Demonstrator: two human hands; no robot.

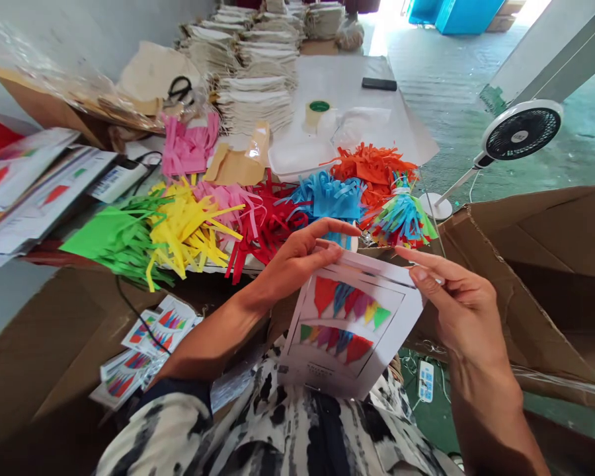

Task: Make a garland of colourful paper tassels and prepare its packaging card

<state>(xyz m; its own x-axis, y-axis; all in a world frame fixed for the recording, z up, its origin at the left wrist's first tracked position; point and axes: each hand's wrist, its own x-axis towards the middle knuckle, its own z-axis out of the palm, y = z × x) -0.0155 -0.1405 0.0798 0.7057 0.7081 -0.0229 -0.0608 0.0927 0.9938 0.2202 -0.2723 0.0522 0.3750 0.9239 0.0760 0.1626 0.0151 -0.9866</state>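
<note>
My left hand [302,254] pinches the top left edge of a white printed card [350,324] showing rows of coloured tassel bunting. My right hand [451,297] pinches the same card at its top right corner. The card is held tilted over my lap. Just beyond it lies a bundle of mixed-colour tassels [401,215] on the table edge. Behind it spread piles of fringed paper: blue [327,195], orange [371,165], red [268,225], yellow [188,228], green [121,241] and pink [188,145].
More printed cards [143,350] lie at lower left. Stacks of cream cloth bags [252,66], scissors [181,86], a tape roll [318,112] and a phone [379,84] sit at the back. An open cardboard box [540,264] stands at right, a white fan [518,132] beyond it.
</note>
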